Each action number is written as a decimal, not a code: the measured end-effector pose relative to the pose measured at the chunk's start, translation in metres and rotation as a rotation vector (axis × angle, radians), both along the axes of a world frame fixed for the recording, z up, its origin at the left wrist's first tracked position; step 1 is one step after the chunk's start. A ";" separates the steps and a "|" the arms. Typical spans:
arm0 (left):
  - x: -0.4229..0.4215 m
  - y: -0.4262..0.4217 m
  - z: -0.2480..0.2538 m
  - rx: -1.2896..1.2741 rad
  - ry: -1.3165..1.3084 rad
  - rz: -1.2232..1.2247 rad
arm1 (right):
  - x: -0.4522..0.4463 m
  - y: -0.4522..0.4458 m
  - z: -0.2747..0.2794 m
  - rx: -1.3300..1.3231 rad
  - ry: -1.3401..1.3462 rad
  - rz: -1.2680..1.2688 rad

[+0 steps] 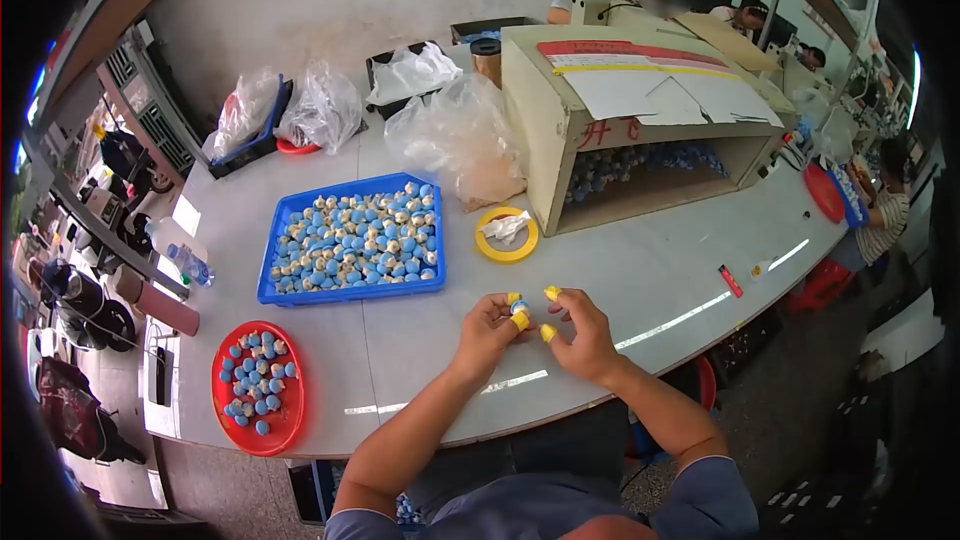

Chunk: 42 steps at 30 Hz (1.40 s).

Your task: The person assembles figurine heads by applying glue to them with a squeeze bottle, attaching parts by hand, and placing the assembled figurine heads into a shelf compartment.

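My left hand (488,336) pinches a small blue-and-white ball-shaped piece (519,307) between thumb and fingertip, just above the table. Facing it closely, my right hand (583,336) has its thumb and index finger spread, with nothing visible between them. Yellow coverings wrap the thumb and index fingertips of both hands. Beyond my hands, to the left, a blue tray (350,295) holds many similar blue-and-cream pieces. A red round plate (292,430) at the table's left front carries more of them, loosely scattered.
A yellow ring (512,255) with crumpled white tissue lies behind my hands. A large open-fronted box (548,140) holds blue pieces. Plastic bags (450,135) line the back. A red lighter (731,282) lies right; a bottle (190,265) stands left. Other people sit farther off.
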<state>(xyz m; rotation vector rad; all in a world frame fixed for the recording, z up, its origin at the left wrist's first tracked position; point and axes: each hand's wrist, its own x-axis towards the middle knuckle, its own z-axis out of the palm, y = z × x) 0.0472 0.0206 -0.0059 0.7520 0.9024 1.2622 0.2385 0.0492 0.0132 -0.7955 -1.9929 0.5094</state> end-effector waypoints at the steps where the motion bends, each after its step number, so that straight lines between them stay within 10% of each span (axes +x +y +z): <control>1: 0.001 0.000 0.003 -0.016 0.036 0.006 | 0.012 0.001 0.002 0.005 0.054 -0.059; 7: 0.003 -0.004 0.011 -0.116 0.213 -0.110 | 0.157 0.021 -0.018 0.113 0.290 -0.793; 14: -0.001 -0.002 0.019 -0.176 0.267 -0.225 | 0.323 0.063 -0.033 -0.210 -0.047 -1.580; 21: -0.008 0.003 0.014 -0.195 0.222 -0.289 | 0.382 0.120 -0.069 -0.102 -0.227 -1.476; 25: -0.019 0.004 0.013 -0.217 0.336 -0.337 | 0.281 0.099 -0.036 -0.186 0.467 -0.745; 33: -0.047 0.001 0.017 -0.246 0.290 -0.412 | 0.073 0.006 -0.004 -0.506 0.400 -0.072; 42: -0.050 0.005 0.021 -0.185 0.332 -0.540 | 0.007 -0.016 -0.013 0.053 0.207 0.083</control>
